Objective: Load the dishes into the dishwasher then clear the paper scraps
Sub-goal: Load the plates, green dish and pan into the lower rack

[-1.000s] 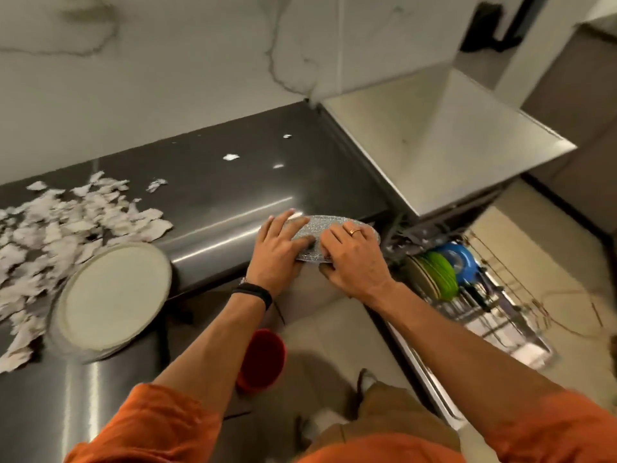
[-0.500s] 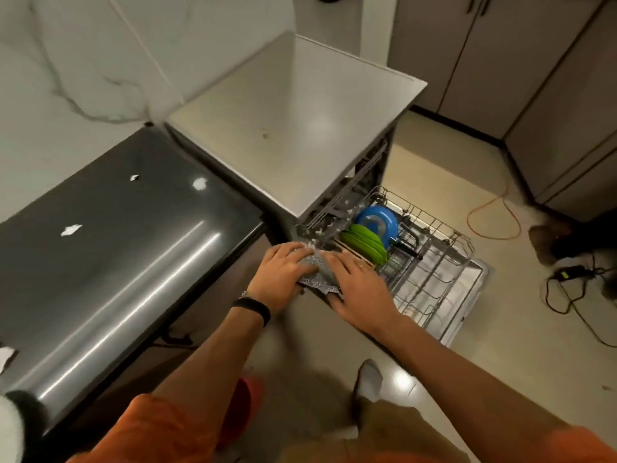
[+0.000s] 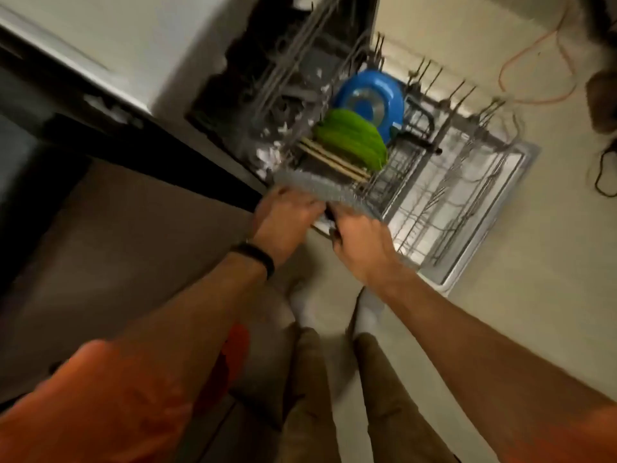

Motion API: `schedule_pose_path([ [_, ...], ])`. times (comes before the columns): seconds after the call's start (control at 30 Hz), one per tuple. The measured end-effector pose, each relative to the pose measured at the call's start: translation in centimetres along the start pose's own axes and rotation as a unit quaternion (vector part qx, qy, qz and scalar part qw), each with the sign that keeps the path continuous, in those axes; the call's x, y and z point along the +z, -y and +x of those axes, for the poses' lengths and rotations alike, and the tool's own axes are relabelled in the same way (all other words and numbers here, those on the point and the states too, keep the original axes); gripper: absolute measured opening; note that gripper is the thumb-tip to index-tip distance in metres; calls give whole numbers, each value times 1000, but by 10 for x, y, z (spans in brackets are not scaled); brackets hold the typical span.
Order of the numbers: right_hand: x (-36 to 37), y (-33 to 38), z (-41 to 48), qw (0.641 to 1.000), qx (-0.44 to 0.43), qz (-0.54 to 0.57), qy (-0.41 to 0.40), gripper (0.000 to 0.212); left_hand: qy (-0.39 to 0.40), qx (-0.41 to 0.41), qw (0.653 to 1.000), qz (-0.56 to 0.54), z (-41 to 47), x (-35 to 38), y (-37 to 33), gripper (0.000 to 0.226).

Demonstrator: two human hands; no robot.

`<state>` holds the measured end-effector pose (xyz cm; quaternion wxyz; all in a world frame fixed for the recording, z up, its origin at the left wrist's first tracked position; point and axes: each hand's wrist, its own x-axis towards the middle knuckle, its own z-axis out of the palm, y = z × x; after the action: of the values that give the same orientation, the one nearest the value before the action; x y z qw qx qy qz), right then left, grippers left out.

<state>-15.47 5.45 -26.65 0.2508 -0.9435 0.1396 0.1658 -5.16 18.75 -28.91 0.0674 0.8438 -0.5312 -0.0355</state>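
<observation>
Here, your left hand (image 3: 287, 212) and right hand (image 3: 359, 238) both grip the near rim of the grey plate (image 3: 320, 188), fingers (image 3: 309, 204) curled round its edge. They hold it tilted over the near left corner of the dishwasher rack (image 3: 467, 182), just in front of the tan plates (image 3: 334, 162) and green plates (image 3: 354, 138). Stand it on edge parallel with that row, ease it between free tines, and release only once the wires bear it.

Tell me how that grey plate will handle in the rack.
Probably stiff: the grey plate runs straight between left hand and right hand. Possibly breakable against the rack wires. On edge like the green plates, it may tip.
</observation>
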Motion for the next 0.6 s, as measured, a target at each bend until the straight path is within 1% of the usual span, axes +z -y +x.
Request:
schedule_pose_path([
  [0.07,26,-11,27,1000,13,9,-3,44,10,-6,1000,4,10,34,18,20],
  [0.1,39,-15,39,1000,17,14,-6,44,17,-7,1000,-2,14,49,26,22],
  [0.17,61,-24,61,999,25,15,-21,45,31,-19,999,-21,22,73,39,46],
  [0.2,70,-28,70,999,29,10,-26,45,36,-25,999,-25,26,85,45,55],
  [0.23,76,-32,78,999,30,5,-34,45,36,-26,999,-25,29,94,50,58],
  [0.3,89,-39,93,999,27,-6,-46,42,34,-22,999,-15,36,114,61,52],
  [0.37,97,-44,104,998,24,-15,-50,41,25,-14,1000,-7,40,129,73,34],
  [0.4,99,-46,108,998,24,-16,-55,41,20,-8,1000,-3,43,133,77,31],
  [0.6,105,-51,128,996,35,-12,-84,37,2,15,1000,-5,62,144,91,38],
])
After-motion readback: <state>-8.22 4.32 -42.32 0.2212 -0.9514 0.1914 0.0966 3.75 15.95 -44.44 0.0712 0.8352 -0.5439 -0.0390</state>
